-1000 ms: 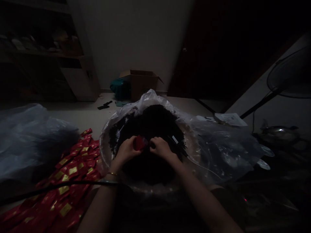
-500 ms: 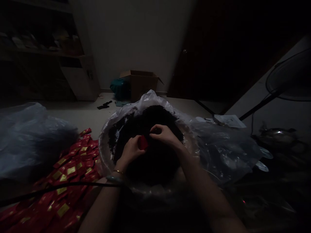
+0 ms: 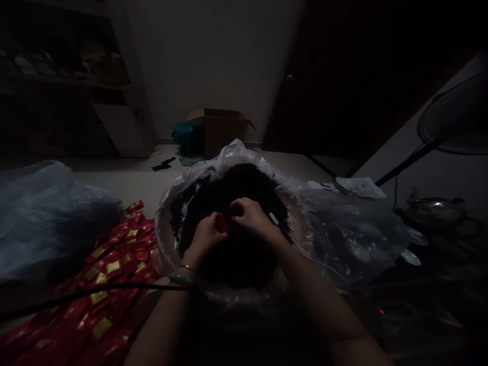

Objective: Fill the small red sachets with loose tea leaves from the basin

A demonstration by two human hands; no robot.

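My left hand (image 3: 208,235) is closed around a small red packet (image 3: 223,222), over a plastic-lined basin (image 3: 163,254). My right hand (image 3: 249,216) is at the packet's right side, thumb and fingers curled together; the dim light hides what they pinch. Under both hands the basin is heaped with dark, loose, crumbly material (image 3: 244,178) that looks like dry tea leaves. A small white tag-like piece (image 3: 273,218) shows beside my right wrist.
Many red packets with gold labels (image 3: 113,265) lie piled at the left, by a large plastic bag (image 3: 46,218). Another clear bag (image 3: 351,239) lies right of the basin. A cardboard box (image 3: 224,129) stands at the wall; a fan (image 3: 457,117) is at right.
My right hand has moved left to the red packet, closing the gap to my left hand. The white piece has come into view by my right wrist.
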